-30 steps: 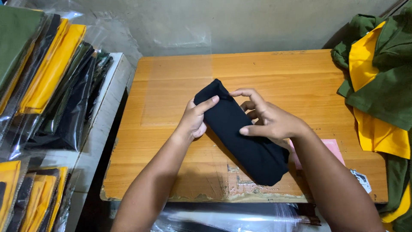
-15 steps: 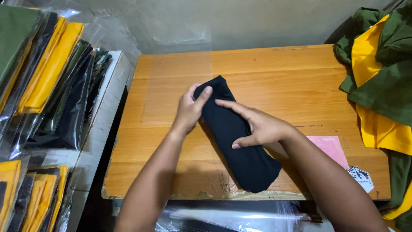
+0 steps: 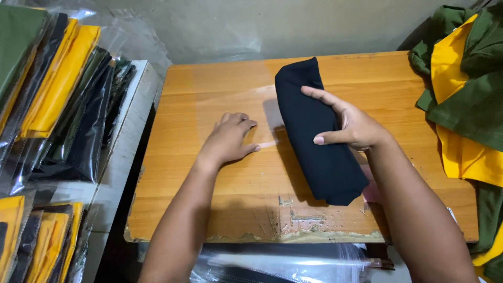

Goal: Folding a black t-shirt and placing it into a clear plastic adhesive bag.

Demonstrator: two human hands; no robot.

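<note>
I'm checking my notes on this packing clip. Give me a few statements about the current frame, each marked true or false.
1. The right hand grips the folded black garment. True.
2. The left hand also holds the garment. False: it rests flat on the wooden table, apart from the cloth.
3. Loose green and yellow clothes are piled at the table's right edge. True.
4. The bagged garments on the left are all black. False: yellow, green and dark ones show through the clear bags.
5. The black garment is spread out flat and unfolded. False: it is folded into a long narrow bundle.
</note>
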